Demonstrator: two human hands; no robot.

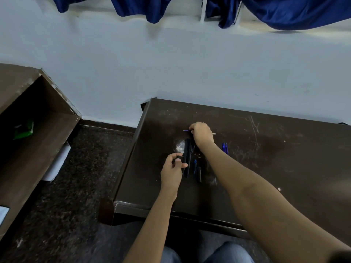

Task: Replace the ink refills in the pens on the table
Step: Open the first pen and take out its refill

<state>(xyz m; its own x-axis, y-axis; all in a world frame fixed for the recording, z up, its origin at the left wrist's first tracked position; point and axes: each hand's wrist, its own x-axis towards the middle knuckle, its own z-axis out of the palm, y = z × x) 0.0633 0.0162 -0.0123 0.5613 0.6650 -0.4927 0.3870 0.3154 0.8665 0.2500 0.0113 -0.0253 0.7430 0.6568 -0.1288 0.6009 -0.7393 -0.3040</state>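
- While the person sits at the dark brown table (pixel 266 168), both hands work over its left half.
- Right hand (pixel 201 134): fingers are curled downward and pinch a thin ink refill (pixel 186 130). The refill lies roughly level, just above the tabletop. Its blue tip projects left of the hand and its pale end projects right.
- Left hand (pixel 173 168): fingers are curled, with the thumb pressed against the near part of a black pen body (pixel 187 158). It holds that body, which lies lengthwise on the table, pointing away from the person.
- The far end of the black pen body lies just below the right hand.
- Just right of the black pen body lie a short blue pen part (pixel 195 166) and a black cap (pixel 199 174), close together.
- Further right, past the right forearm, 2 blue refills (pixel 225 148) lie side by side, touching or nearly so.
- A pale smudge (pixel 180 147) marks the tabletop just left of the black pen body.
- Surroundings: a brown shelf unit (pixel 38 130) stands at left, well apart from the table, with a green item (pixel 23 130) inside. A blue curtain (pixel 294 12) hangs along the top, above a pale wall.
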